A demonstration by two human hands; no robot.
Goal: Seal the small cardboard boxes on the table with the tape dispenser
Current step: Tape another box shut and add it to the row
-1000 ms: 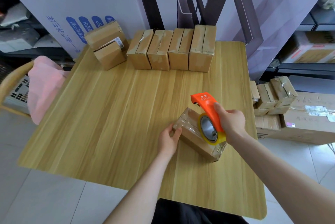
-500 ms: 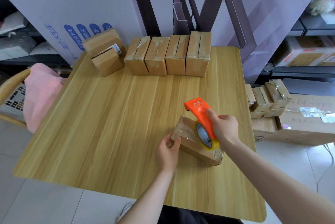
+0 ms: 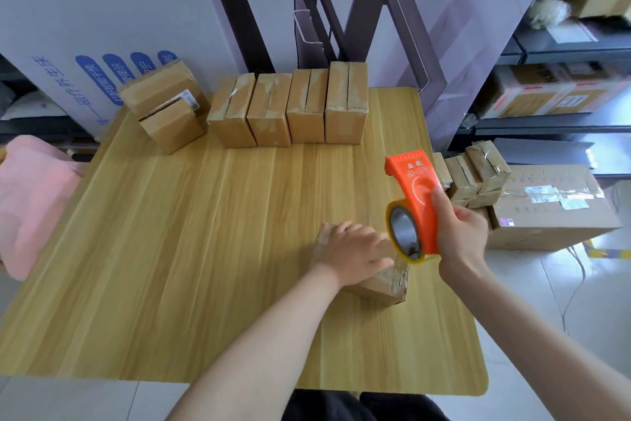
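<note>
A small cardboard box, wrapped in clear tape, lies on the wooden table near its right side. My left hand rests flat on top of it with the fingers spread, hiding most of the lid. My right hand grips the orange tape dispenser just above the box's right end. The yellow tape roll hangs over that end, and a strip of clear tape seems to run from it down to the box.
A row of several upright small boxes stands along the far table edge, with two more stacked boxes at the far left. More small boxes sit on a large carton right of the table. A pink cloth hangs at the left.
My left hand moved from the box's near-left corner onto its top. My right hand lifted the dispenser up and to the right, off the box top.
</note>
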